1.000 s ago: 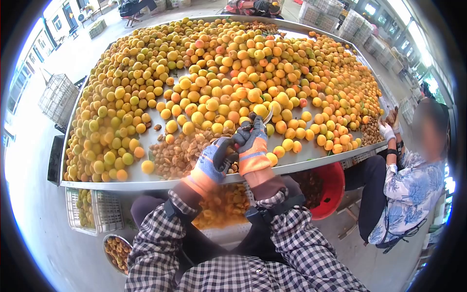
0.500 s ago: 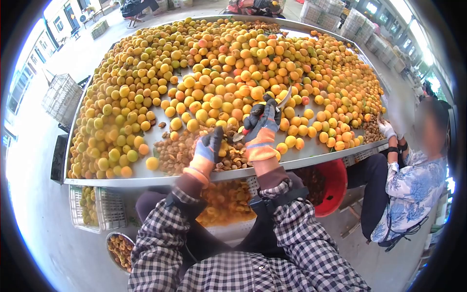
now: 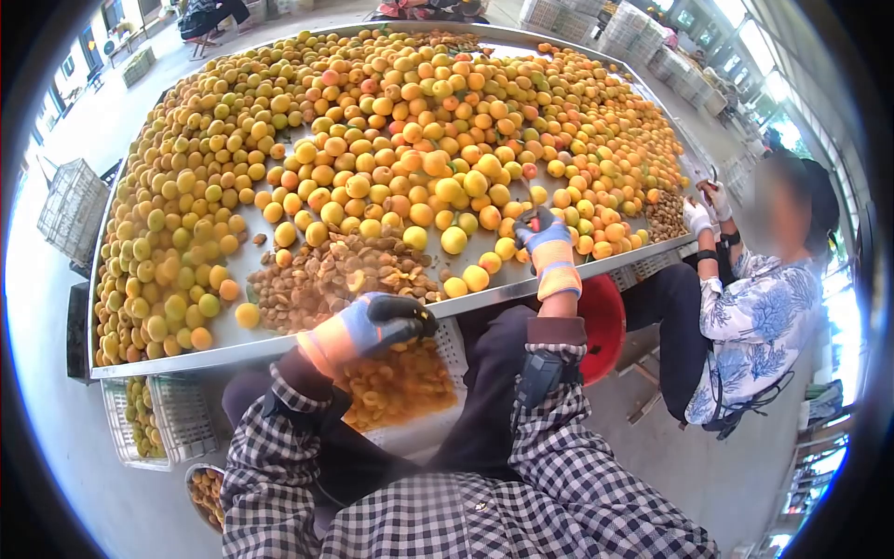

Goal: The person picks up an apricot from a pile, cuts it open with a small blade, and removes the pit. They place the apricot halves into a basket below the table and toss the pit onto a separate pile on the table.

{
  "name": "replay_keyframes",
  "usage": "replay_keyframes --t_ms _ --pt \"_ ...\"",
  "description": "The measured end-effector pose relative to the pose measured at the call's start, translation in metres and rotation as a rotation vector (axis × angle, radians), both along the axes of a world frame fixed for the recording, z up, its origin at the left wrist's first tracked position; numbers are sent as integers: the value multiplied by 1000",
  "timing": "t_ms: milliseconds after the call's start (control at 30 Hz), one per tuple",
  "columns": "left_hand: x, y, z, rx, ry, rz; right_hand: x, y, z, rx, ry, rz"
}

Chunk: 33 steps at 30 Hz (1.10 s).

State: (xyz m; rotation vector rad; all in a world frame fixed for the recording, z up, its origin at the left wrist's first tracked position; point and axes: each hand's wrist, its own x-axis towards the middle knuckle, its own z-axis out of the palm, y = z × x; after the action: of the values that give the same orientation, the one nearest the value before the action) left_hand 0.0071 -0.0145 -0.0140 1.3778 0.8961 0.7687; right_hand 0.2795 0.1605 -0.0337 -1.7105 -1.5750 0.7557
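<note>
My left hand [image 3: 380, 323], in an orange, blue and black glove, is over the table's front edge, above a crate [image 3: 450, 359] of halved apricots [image 3: 396, 384]. Its fingers are curled together; a small yellow spot shows at their tips, too small to name. My right hand [image 3: 544, 239], gloved alike, is closed at the front of the heap, beside whole apricots [image 3: 490, 262]. The knife seen in it earlier is mostly hidden by the fingers now. Brown apricot pits [image 3: 317, 279] lie piled on the metal table [image 3: 233, 348] left of my hands.
Whole apricots [image 3: 400, 102] cover much of the table. A red tub [image 3: 605, 335] stands below its edge. At the right sits a co-worker [image 3: 759, 307] with white gloves. A white crate [image 3: 183, 419] and a bowl of fruit pieces [image 3: 207, 496] are on the floor at left.
My left hand has moved down and toward me, from the pits to above the crate. My right hand has moved right, away from the left one. The view has shifted.
</note>
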Motion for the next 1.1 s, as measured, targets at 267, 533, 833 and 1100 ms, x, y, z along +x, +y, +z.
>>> replay_keyframes --t_ms 267,533,833,1100 --pt "-6 1 11 152 89 108 11 7 -6 53 -212 -157" --pt "2 7 3 194 89 181 -33 24 -5 -55 -516 -34" --pt "9 18 -10 95 -16 378 -26 26 -27 105 -74 144" --pt "13 30 -7 -81 -541 620 -118 -69 15 223 782 519"
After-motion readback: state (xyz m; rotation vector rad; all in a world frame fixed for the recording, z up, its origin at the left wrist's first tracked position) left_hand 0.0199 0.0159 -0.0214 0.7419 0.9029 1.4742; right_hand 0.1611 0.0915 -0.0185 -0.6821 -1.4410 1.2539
